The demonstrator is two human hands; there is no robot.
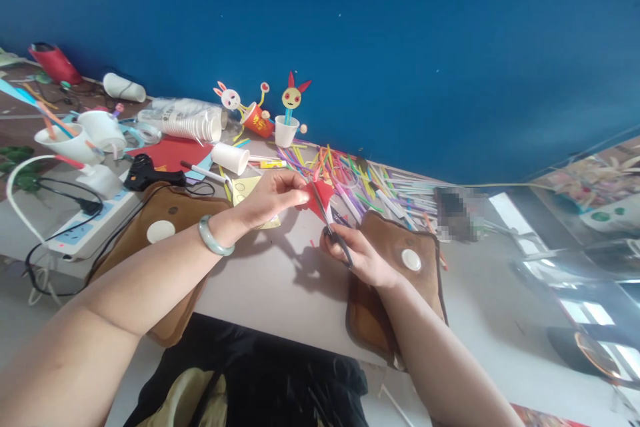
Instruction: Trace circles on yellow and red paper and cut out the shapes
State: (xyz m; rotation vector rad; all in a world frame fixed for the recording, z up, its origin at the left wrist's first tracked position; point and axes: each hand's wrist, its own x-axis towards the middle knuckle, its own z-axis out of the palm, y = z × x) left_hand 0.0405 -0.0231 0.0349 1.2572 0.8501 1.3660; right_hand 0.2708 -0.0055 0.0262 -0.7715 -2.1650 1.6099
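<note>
Between finger and thumb, my left hand (275,197) pinches a small piece of red paper (323,197). My right hand (361,253) is closed round the dark handles of a pair of scissors (321,203), whose blades lie across the red paper. Behind my left hand is a yellow paper sheet (245,188) with circles drawn on it, partly covered by the hand. Small red scraps (313,243) lie on the table below. My forearms rest over two brown cushions, the left one (137,233) and the right one (417,287), each with a white disc on it.
Pipe cleaners and coloured sticks (345,177) are strewn along the blue wall. Two paper-cup figures (286,130) stand behind my hands. At left are a glue gun (145,173), a power strip (90,223) with cables, red paper (175,153), and stacked paper cups (190,125).
</note>
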